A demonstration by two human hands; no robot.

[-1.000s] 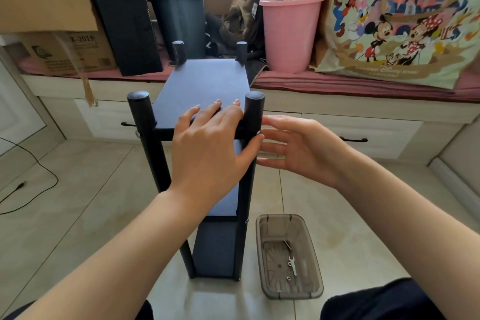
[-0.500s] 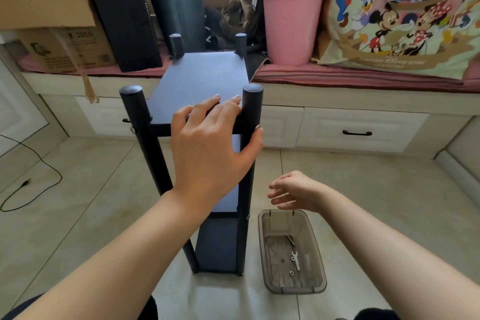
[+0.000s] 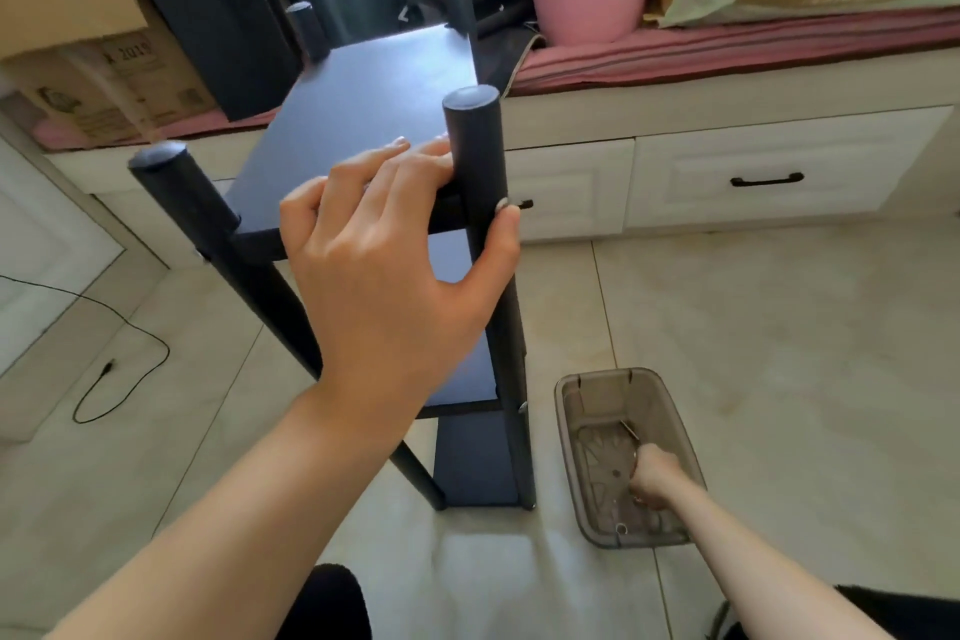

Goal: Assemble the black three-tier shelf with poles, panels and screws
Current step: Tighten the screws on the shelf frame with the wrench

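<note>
On pale floor tiles (image 3: 779, 353), shelf (image 3: 363, 104) faces a white drawer bench (image 3: 727, 161).

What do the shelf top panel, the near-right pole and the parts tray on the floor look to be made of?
Top panel: likely laminated board, matte black; flat, thin edge, soft sheen.
Near-right pole: matte black round tube with a flat cap, metal or plastic, unclear.
Parts tray: translucent smoky-grey plastic; the floor shows through its walls.

Bare floor (image 3: 779, 327) right of the shelf (image 3: 363, 83), small tray (image 3: 675, 411) beside its front pole (image 3: 480, 161), black cable (image 3: 124, 327) far left.
</note>
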